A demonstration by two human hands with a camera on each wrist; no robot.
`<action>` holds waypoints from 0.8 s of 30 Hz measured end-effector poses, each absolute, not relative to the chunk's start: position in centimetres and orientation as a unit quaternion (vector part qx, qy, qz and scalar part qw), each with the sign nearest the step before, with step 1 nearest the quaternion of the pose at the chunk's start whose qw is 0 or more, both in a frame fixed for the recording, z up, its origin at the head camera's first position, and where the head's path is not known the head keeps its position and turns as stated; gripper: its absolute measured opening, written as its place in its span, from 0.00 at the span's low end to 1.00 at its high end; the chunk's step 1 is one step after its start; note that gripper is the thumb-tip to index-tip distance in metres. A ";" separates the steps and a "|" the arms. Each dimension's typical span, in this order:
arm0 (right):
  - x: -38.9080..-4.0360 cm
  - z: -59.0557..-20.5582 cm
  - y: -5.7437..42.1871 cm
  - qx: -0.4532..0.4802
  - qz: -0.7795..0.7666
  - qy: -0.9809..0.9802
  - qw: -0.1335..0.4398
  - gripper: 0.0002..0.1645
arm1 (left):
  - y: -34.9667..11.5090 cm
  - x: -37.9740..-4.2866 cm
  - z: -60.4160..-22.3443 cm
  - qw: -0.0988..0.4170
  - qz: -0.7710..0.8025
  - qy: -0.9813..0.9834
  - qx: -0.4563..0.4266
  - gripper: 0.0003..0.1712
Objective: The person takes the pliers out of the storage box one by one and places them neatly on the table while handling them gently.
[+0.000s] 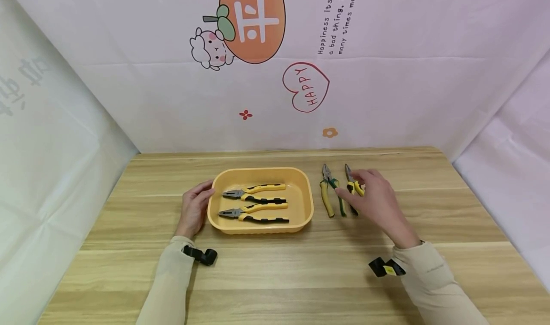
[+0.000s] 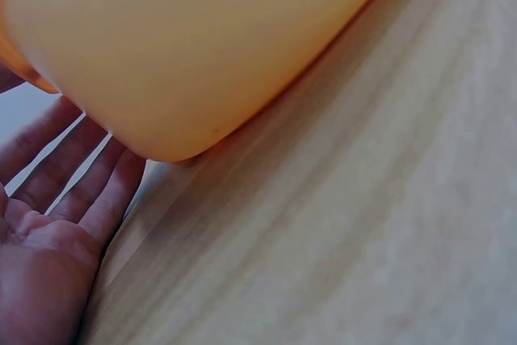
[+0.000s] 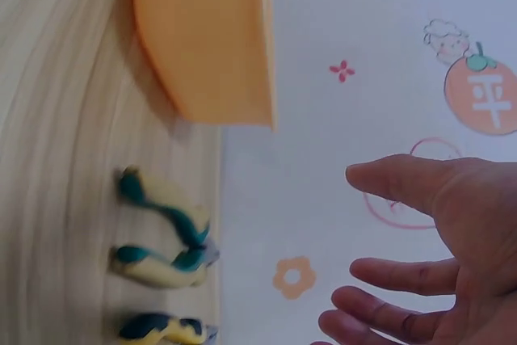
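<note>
A yellow plastic tray (image 1: 259,227) holds two pairs of pliers, the upper pair (image 1: 266,187) and the lower pair (image 1: 265,220), with yellow and black handles and heads to the left. At its left end is my left hand (image 1: 195,208); in the left wrist view its fingers (image 2: 109,187) reach fairly straight to the tray's outer wall. Right of the tray lie green-and-yellow pliers (image 1: 327,198) with handles spread, and beside them smaller yellow-and-black pliers (image 1: 349,173), partly hidden by my right hand (image 1: 378,201). That hand hovers with fingers spread, holding nothing in the right wrist view.
The wooden table (image 1: 283,277) ends at a white printed cloth (image 1: 172,110) hanging behind it. More white cloth stands at the left and right sides. Each sleeve carries a small black wrist camera, one on the left (image 1: 208,256) and one on the right (image 1: 378,267).
</note>
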State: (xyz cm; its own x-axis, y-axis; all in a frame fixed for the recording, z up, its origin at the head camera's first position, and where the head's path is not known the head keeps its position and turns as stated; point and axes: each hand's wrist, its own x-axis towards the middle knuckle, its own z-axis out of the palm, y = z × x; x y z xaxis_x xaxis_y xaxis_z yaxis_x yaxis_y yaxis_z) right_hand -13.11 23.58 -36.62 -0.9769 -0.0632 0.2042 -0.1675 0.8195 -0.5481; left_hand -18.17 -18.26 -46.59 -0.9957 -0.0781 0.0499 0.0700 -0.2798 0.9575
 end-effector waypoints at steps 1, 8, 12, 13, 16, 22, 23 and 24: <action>-13.1 -36.4 23.3 0.062 0.296 -0.949 0.088 0.36 | -18.3 -18.2 -46.6 0.046 -0.800 -0.599 0.003 0.23; -12.9 -35.5 21.4 0.082 0.322 -0.940 0.081 0.33 | -18.3 -18.1 -46.5 0.043 -0.796 -0.603 0.009 0.23; -12.8 -35.3 20.4 0.103 0.342 -0.930 0.082 0.31 | -18.3 -18.1 -46.5 0.042 -0.797 -0.602 0.011 0.23; -12.8 -35.3 20.2 0.109 0.350 -0.927 0.082 0.30 | -18.3 -18.1 -46.5 0.043 -0.798 -0.601 0.011 0.23; -12.9 -35.4 19.5 0.124 0.374 -0.915 0.084 0.30 | -18.3 -18.1 -46.4 0.044 -0.799 -0.600 0.010 0.23; -12.9 -35.6 18.1 0.130 0.377 -0.914 0.075 0.32 | -18.3 -18.1 -46.5 0.046 -0.799 -0.600 0.004 0.23; -12.9 -35.7 17.8 0.130 0.371 -0.916 0.073 0.32 | -18.3 -18.1 -46.5 0.047 -0.798 -0.600 0.003 0.23; -12.8 -35.7 17.6 0.133 0.367 -0.918 0.073 0.32 | -18.3 -18.1 -46.6 0.048 -0.798 -0.601 0.002 0.23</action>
